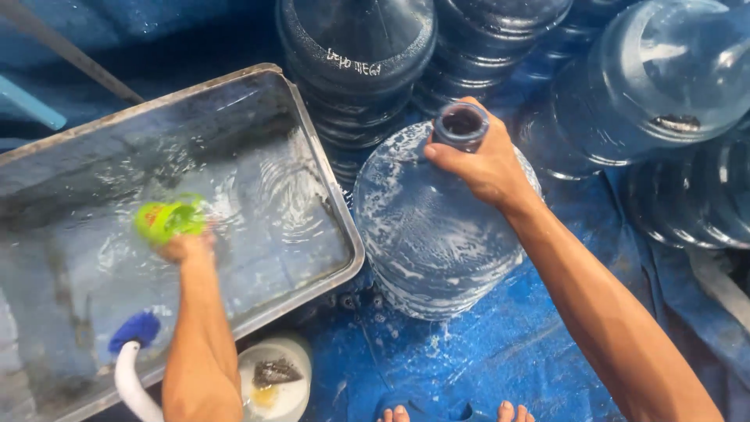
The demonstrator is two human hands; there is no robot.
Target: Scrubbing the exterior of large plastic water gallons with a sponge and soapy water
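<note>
My right hand [480, 166] grips the neck of a large clear water jug [437, 234] that stands upright on the blue tarp, its sides streaked with soapy foam. My left hand [186, 248] is down in the water of a metal tub [328, 168] and holds a green sponge or scrubber [166, 219], which looks blurred. Ripples spread across the water around that hand.
Several more clear jugs [355, 62] lie stacked behind and to the right [664, 78]. A white-handled brush with a blue head [133, 332] leans on the tub's near edge. A small white bowl [273, 379] with soap sits below. My toes [398, 413] show at the bottom.
</note>
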